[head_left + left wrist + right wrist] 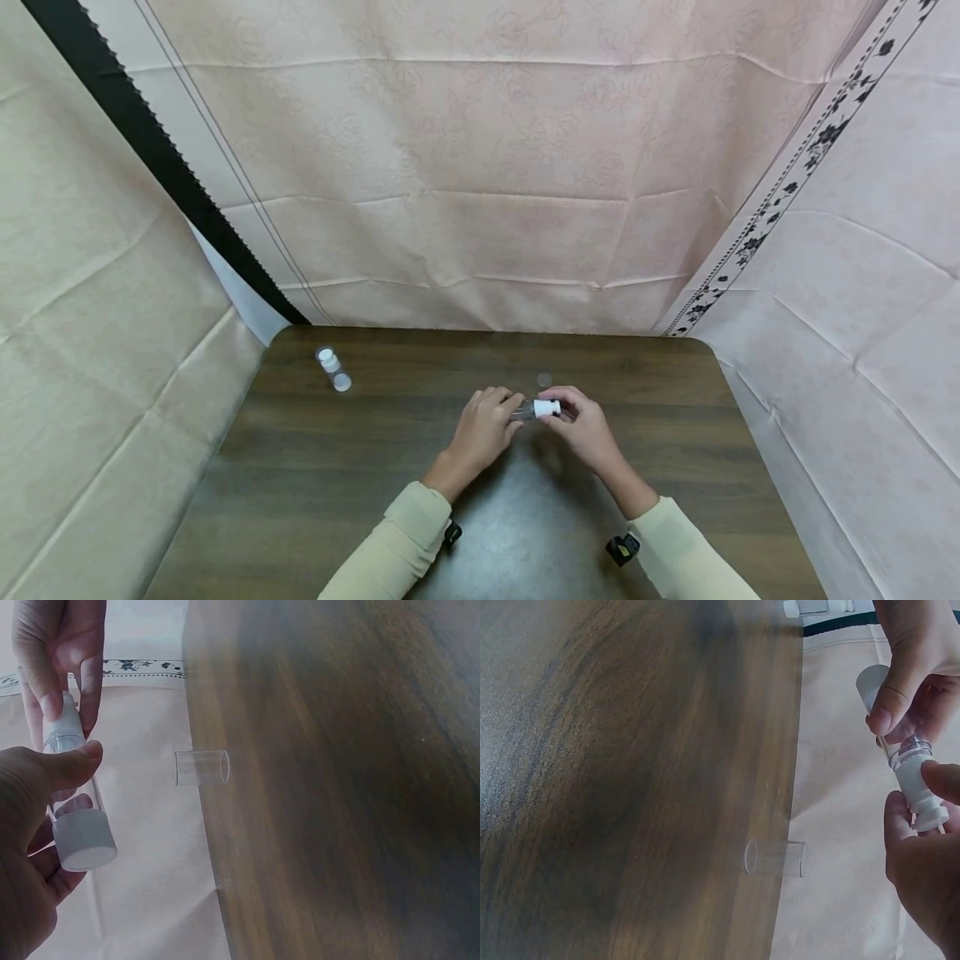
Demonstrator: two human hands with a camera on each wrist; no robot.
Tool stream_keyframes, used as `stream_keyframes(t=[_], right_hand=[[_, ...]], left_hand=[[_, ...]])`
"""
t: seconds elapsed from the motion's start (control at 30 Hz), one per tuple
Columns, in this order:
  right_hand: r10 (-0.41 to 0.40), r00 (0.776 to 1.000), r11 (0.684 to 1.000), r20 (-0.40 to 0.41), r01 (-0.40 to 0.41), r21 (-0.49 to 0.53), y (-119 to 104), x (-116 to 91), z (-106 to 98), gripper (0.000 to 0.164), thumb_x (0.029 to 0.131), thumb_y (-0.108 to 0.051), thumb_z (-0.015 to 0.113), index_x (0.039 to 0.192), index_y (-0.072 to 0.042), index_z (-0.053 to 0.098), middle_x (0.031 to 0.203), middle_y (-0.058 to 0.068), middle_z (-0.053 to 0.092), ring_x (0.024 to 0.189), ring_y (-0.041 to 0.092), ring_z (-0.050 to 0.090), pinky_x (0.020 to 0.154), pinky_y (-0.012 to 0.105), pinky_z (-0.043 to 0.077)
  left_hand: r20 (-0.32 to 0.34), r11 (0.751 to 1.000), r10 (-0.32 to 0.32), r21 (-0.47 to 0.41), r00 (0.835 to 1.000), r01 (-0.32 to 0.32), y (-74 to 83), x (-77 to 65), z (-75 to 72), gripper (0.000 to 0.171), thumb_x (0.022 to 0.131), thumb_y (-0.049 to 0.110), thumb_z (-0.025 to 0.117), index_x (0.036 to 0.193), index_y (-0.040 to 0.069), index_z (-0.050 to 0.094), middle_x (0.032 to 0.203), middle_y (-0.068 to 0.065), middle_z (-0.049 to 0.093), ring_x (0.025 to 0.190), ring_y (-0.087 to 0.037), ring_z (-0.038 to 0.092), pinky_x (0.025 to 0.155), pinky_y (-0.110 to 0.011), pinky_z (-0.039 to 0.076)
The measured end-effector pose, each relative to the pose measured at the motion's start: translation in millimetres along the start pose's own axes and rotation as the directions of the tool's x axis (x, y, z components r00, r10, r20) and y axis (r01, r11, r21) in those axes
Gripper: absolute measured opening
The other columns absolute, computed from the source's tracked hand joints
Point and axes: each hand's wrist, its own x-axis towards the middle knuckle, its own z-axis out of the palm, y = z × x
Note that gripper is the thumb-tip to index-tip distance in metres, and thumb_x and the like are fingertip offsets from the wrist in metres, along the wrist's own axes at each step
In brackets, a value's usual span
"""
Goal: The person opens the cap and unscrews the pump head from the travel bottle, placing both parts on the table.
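Between the two hands is a small clear pump bottle with a white top (547,408), held off the table near its far middle. The left hand (483,425) grips the transparent body, thumb across it. In the left wrist view the bottle's white base (86,840) sticks out below that thumb. At the other end, the right hand (585,429) pinches the white pump collar (916,784) between thumb and fingers. A clear cylindrical cap (202,767) stands on the tabletop just beyond the hands and appears faint in the head view. Fingers cover part of the bottle.
A second small bottle with a white top (333,369) is at the table's far left. The brown wooden table (300,500) has a far edge close behind the hands. Patterned cloth (487,167) hangs behind and at both sides.
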Motion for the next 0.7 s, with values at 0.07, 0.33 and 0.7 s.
stream_keyframes(t=[0.07,0.33,0.7], right_hand=[[-0.006,1.0,1.0,-0.001,0.006,0.002,0.6,-0.4,0.1,0.032,0.09,-0.005,0.079,0.122,-0.006,0.071,0.128,0.013,0.064,0.116,0.022,0.063,0.095,0.021,0.054],[0.0,1.0,1.0,-0.021,0.0,-0.002,2.5,-0.9,-1.9,0.038,0.092,-0.009,0.078,0.128,-0.005,0.068,0.132,0.015,0.066,0.118,0.024,0.065,0.097,0.023,0.054],[0.149,0.989,0.989,-0.018,-0.15,-0.019,-0.3,3.1,-7.3,0.032,0.103,-0.024,0.066,0.126,-0.001,0.068,0.119,0.017,0.069,0.098,0.019,0.066,0.08,0.03,0.059]], left_hand=[[-0.012,1.0,0.004,0.001,1.0,-0.004,-0.2,0.2,0.5,0.038,0.085,0.027,0.087,0.118,0.014,0.075,0.107,-0.002,0.073,0.092,-0.017,0.067,0.076,-0.031,0.052],[-0.038,1.0,0.023,0.022,0.999,-0.023,-1.0,-0.1,2.8,0.036,0.086,0.027,0.086,0.117,0.014,0.075,0.107,-0.002,0.073,0.093,-0.017,0.067,0.076,-0.031,0.052],[-0.064,0.982,0.119,0.155,0.991,-0.108,-3.7,0.2,8.2,0.031,0.091,0.028,0.082,0.117,0.013,0.076,0.108,-0.001,0.073,0.092,-0.014,0.066,0.075,-0.027,0.051]])
